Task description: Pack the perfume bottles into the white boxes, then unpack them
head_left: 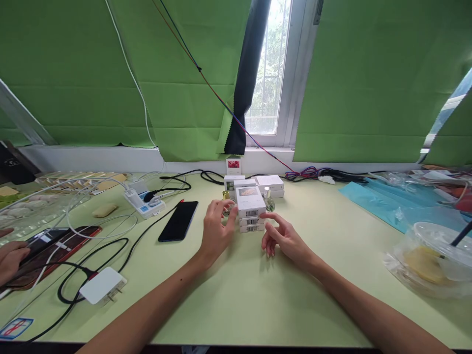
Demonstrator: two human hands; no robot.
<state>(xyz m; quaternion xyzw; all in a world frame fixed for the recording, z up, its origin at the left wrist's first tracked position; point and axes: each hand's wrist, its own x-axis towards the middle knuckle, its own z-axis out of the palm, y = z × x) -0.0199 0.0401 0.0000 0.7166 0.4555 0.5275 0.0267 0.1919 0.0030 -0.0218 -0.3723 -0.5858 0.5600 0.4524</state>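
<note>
A stack of three small white boxes (pixel 250 199) with barcodes on their near ends stands in front of me. My left hand (pixel 217 227) is at its left side, fingers bent and apart, thumb at the box edge. Against the stack's right side rests the index fingertip of my right hand (pixel 285 237); its other fingers curl loosely below, holding nothing. A small glass bottle with a gold cap (pixel 225 195) is partly hidden behind my left fingers. Another glass bottle (pixel 269 200), silver-capped, stands right of the stack.
More white boxes (pixel 271 183) stand behind, one with a red flower picture (pixel 233 165). To the left are a black phone (pixel 178 221), a power strip (pixel 143 202), a white charger (pixel 103 286) and cables. Another person's hand (pixel 11 258) is at far left. A bagged cup (pixel 431 260) stands right.
</note>
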